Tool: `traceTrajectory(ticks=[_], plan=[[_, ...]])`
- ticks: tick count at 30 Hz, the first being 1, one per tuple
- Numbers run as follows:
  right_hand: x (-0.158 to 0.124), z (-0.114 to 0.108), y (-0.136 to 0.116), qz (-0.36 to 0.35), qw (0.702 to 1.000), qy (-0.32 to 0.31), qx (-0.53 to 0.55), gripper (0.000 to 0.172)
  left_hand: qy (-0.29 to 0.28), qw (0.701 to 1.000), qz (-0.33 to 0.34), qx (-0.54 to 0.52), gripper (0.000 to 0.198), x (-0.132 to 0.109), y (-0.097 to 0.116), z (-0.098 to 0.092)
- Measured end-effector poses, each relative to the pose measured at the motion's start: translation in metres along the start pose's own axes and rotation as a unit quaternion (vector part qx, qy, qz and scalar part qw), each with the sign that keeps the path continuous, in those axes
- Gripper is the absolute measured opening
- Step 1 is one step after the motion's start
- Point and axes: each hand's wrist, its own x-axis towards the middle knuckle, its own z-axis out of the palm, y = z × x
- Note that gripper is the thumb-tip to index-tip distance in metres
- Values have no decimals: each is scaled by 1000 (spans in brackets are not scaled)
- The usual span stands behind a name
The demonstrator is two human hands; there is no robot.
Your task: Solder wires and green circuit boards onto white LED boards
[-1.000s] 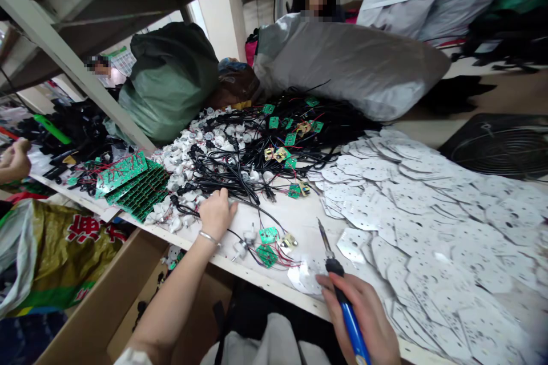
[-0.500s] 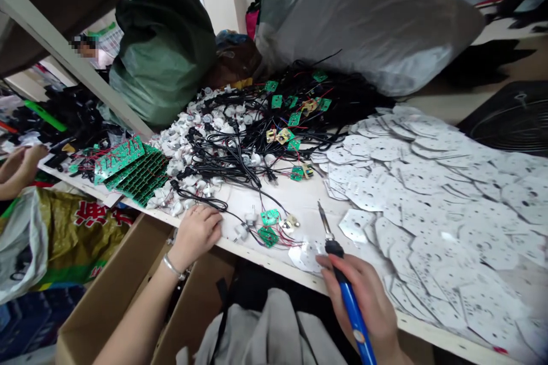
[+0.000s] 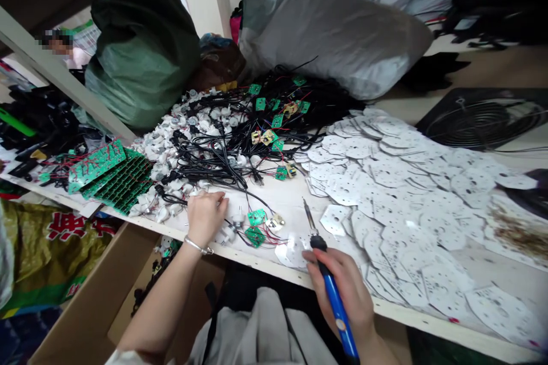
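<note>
In my right hand (image 3: 342,285) is a blue soldering iron (image 3: 334,302), its metal tip pointing away from me over the worktop. Just beyond my fingers lies a white plate with holes (image 3: 291,251). My left hand (image 3: 208,218) rests among the white parts and black cables, fingers curled downward; whatever they grip is hidden beneath them. To its right are two small green circuit boards (image 3: 256,236) with red wires, a cream-coloured round piece (image 3: 275,222) and a white plug-like part (image 3: 237,217).
White plates (image 3: 398,205) cover the right side in overlapping layers. Black cables (image 3: 226,154) and small white parts (image 3: 162,148) are heaped at centre-left, beside larger green circuit panels (image 3: 124,179). Sacks (image 3: 334,34) stand behind. A cardboard box (image 3: 94,291) sits below the worktop edge.
The view has swung to the right. My left hand has moved inward from the worktop's front edge, closer to the small green boards. The soldering iron stays in my right hand.
</note>
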Motion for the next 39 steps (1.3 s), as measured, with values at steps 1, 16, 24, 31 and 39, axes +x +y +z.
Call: traceTrajectory(ticks=[1, 16, 24, 31, 39], plan=[[0, 0, 0, 2, 1000, -3, 2, 21, 3, 1000, -7, 8, 28, 0, 1, 1], [6, -4, -2, -11, 1000, -18, 11, 25, 60, 960, 25, -272, 24, -8, -8, 3], [6, -6, -6, 11, 1000, -27, 10, 24, 122, 963, 105, -218, 23, -19, 12, -24], [6, -9, -8, 48, 997, -11, 55, 26, 37, 929, 282, -237, 14, -42, 67, -17], [12, -5, -8, 95, 994, -48, 38, 21, -49, 916, 330, -222, 18, -44, 87, 9]])
